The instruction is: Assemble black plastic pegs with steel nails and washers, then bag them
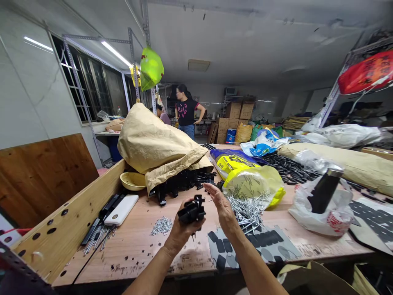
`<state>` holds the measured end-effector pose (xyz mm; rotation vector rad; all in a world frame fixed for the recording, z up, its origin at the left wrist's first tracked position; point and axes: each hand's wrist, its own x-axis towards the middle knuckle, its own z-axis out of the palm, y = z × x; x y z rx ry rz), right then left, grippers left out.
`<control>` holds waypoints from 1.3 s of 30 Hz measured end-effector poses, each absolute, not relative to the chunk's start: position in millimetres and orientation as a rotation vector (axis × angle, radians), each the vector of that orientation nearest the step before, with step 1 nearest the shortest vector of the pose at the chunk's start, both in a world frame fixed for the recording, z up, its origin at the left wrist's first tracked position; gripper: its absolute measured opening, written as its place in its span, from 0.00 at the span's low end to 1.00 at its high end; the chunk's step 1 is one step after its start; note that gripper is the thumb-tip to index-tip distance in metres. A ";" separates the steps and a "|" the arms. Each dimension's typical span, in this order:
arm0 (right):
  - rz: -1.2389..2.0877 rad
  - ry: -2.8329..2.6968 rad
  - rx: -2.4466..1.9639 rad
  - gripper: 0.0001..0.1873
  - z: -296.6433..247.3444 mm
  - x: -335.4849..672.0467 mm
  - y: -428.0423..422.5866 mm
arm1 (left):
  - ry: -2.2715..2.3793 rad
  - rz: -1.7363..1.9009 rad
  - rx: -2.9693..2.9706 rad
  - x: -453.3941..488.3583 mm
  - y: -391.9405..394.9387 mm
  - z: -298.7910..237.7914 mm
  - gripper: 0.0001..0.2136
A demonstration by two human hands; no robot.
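My left hand (179, 233) is wrapped round a bunch of black plastic parts (193, 209), held above the front middle of the bench. Close by on its right, my right hand (222, 207) is raised with fingers stretched out, and I see nothing in it. Beyond it, long silver bolts (247, 209) spill from a yellow and blue bag (254, 180). Small metal nuts (161, 226) lie in a pile left of my left hand. Behind both hands, more black plastic parts (184, 180) come out of a large tan sack (159, 141).
A sheet of black pads (254, 243) lies at the front edge. Left are a white power bank (122, 210), a yellow bowl (133, 181) and a wooden side board (73, 209). Right, a black bottle (325, 190) stands in a plastic bag. A person (186, 110) stands behind.
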<state>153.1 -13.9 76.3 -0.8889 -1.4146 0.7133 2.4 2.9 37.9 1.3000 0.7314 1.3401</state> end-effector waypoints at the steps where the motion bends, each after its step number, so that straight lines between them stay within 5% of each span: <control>1: 0.719 -1.414 -0.896 0.28 77.1 153.3 -15.1 | 0.739 1.347 1.311 1.8 1.8 36.4 0.31; 15: 0.533 -1.486 -1.006 0.15 62.2 152.8 -35.3 | 0.818 1.368 1.292 -2.5 4.9 33.5 0.32; 20: 0.614 -1.427 -1.064 0.17 46.0 161.5 -37.6 | 0.830 1.349 1.112 -2.0 25.2 33.5 0.25; 25: 0.722 -1.347 -1.148 0.19 24.8 173.7 -43.4 | 0.851 1.350 1.332 1.3 51.6 36.8 0.31; 32: 0.684 -1.264 -1.259 0.21 -22.9 183.8 -38.7 | 1.110 0.708 2.406 27.8 57.8 4.2 0.33; 36: 0.666 -1.258 -1.311 0.22 -47.6 192.1 -37.6 | 1.179 0.445 2.582 40.2 59.0 -13.5 0.29; 39: 0.638 -1.259 -1.341 0.22 -58.9 195.8 -40.0 | 1.164 0.405 2.592 40.1 60.9 -16.3 0.35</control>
